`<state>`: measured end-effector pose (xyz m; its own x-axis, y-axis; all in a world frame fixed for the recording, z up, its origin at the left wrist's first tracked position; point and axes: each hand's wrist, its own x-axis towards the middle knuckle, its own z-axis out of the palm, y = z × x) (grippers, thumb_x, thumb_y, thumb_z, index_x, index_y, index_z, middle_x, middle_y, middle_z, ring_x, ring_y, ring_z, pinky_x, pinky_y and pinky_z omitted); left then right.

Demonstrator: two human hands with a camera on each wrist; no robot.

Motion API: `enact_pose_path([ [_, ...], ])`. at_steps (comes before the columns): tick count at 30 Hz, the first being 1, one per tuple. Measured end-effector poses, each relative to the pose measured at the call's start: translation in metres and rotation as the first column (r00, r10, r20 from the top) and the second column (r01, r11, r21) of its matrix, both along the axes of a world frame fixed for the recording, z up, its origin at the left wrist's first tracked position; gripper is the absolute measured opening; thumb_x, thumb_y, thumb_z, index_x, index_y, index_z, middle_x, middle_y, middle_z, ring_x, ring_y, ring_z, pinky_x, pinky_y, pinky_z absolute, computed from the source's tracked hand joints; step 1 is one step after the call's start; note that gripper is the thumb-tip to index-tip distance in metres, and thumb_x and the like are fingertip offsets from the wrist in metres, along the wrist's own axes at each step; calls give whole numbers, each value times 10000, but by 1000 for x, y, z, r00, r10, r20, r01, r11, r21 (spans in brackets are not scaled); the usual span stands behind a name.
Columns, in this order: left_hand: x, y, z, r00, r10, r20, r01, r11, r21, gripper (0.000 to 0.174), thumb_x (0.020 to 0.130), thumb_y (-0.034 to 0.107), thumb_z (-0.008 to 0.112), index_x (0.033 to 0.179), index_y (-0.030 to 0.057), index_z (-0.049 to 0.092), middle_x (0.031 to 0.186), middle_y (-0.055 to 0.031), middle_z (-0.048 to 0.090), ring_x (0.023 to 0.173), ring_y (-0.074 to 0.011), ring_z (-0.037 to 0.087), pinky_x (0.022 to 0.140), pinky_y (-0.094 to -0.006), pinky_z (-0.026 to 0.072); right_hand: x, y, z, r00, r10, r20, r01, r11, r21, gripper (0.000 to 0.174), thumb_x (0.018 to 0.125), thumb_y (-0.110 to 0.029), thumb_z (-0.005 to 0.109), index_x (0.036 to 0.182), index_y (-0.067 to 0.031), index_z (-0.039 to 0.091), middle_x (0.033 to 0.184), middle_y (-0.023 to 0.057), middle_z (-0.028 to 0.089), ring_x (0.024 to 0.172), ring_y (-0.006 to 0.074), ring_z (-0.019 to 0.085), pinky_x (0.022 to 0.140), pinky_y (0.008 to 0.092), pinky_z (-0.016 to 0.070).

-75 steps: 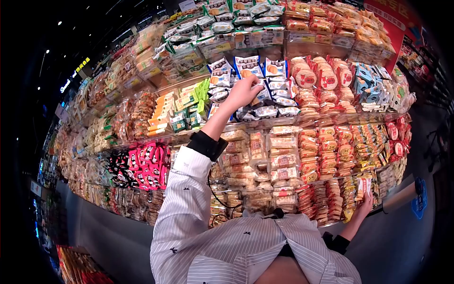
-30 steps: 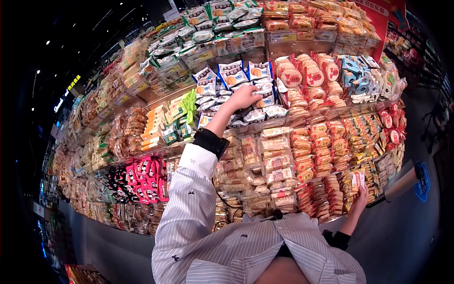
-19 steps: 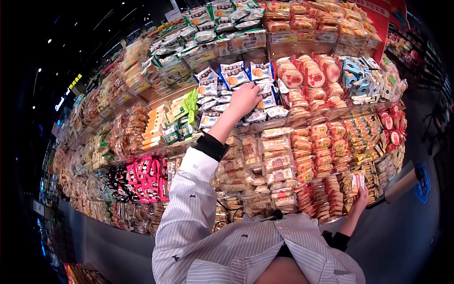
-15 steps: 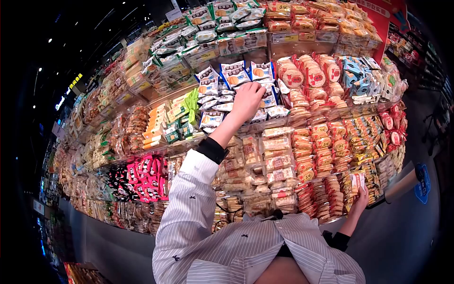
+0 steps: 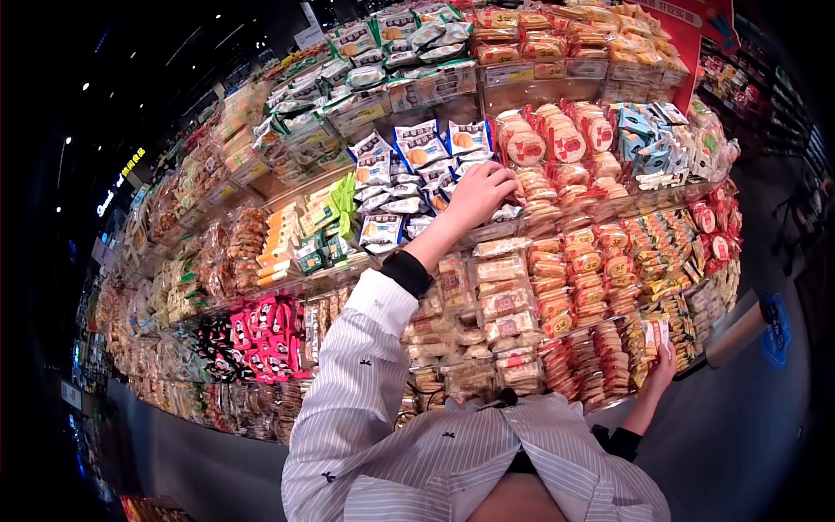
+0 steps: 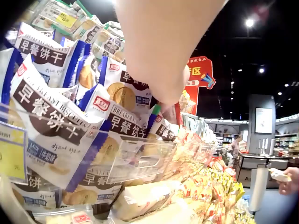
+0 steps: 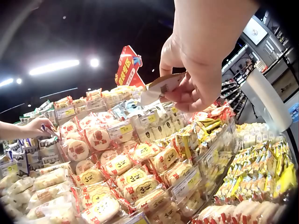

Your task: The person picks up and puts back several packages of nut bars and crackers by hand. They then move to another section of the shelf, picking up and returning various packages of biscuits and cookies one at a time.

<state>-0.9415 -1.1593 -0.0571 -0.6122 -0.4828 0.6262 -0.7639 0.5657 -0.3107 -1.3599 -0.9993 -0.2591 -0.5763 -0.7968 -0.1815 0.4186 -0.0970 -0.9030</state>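
My left hand reaches up to a shelf of blue-and-white breakfast biscuit packets. Its fingers curl down onto a packet at the right edge of that stack, beside round red-labelled cakes. In the left wrist view the palm fills the top, just over the biscuit packets. Lower down, my right hand holds a small white snack packet against the bottom shelf. Close up, the right hand pinches the packet between thumb and fingers.
Tiered shelves of bagged snacks curve around me, with clear plastic fronts and yellow price tags. Pink packets sit low on the left. A red sign stands at the top right. Grey floor lies to the right, where a white post stands.
My left hand has slid right and slightly down along the biscuit shelf, to the stack's right edge. The right hand and its packet have stayed put.
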Motion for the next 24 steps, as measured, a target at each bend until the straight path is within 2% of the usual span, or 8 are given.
enact_pose_path([
  [7, 17, 7, 0, 993, -55, -107, 45, 994, -98, 255, 650, 84, 653, 884, 110, 556, 966, -2, 551, 943, -224, 499, 775, -364, 392, -1, 2, -8, 1000, -10, -16, 10, 1000, 15, 254, 803, -136, 596, 1049, -77, 573, 819, -43, 583, 605, 5, 458, 499, 160, 304],
  [9, 23, 8, -3, 985, -21, -169, 17, 999, -31, 268, 661, 78, 646, 898, 79, 522, 984, -40, 542, 958, -241, 497, 791, -371, 386, -6, 1, -11, 995, 77, -65, -74, 996, 55, 298, 823, -171, 566, 1098, -59, 535, 833, -18, 589, 663, 39, 525, 553, 176, 368],
  [12, 20, 6, -2, 971, -23, -238, 13, 999, -45, 253, 690, 86, 630, 910, 59, 509, 964, -69, 544, 931, -253, 509, 776, -358, 402, 6, -1, 0, 998, 49, -39, -47, 998, 32, 279, 818, -165, 578, 1076, -65, 547, 804, -42, 566, 616, 17, 456, 516, 170, 317],
  [14, 17, 2, 1, 783, -15, -621, 85, 993, 84, 269, 681, 66, 627, 911, 41, 491, 932, -98, 528, 890, -278, 512, 746, -363, 414, 9, -3, 2, 1000, 20, -23, -19, 1000, 18, 252, 811, -152, 585, 1046, -64, 565, 791, -57, 549, 585, 6, 404, 494, 168, 284],
  [15, 19, -1, 3, 760, 25, -650, 30, 997, 74, 285, 666, 60, 633, 905, 28, 480, 877, -112, 510, 831, -294, 512, 720, -372, 421, 9, -3, 1, 999, 25, -22, -24, 999, 21, 252, 810, -150, 586, 1045, -64, 563, 798, -53, 554, 589, 7, 413, 494, 168, 285],
  [21, 20, -7, 30, 902, 258, -347, -278, 961, -7, 325, 655, 96, 638, 918, 44, 453, 845, -112, 529, 772, -304, 546, 666, -390, 443, 9, -2, 1, 1000, 20, -2, -20, 999, 32, 261, 804, -139, 592, 1051, -61, 555, 808, -45, 568, 598, 8, 439, 487, 170, 293],
  [23, 13, -14, 29, 840, 479, -255, -438, 876, 204, 283, 673, 104, 600, 899, 55, 437, 834, -115, 556, 713, -315, 585, 572, -413, 459, 8, -1, 0, 1000, 24, -3, -24, 999, 36, 264, 803, -135, 594, 1052, -58, 552, 803, -45, 569, 597, 8, 442, 485, 171, 295],
  [24, 13, -19, 25, 867, 429, -254, -420, 903, 90, 254, 686, 110, 575, 888, 58, 428, 752, -114, 593, 628, -327, 601, 498, -439, 453, 9, 0, 1, 1000, 24, -4, -23, 999, 27, 268, 804, -132, 592, 1056, -52, 550, 797, -42, 569, 593, 9, 446, 483, 172, 299],
])
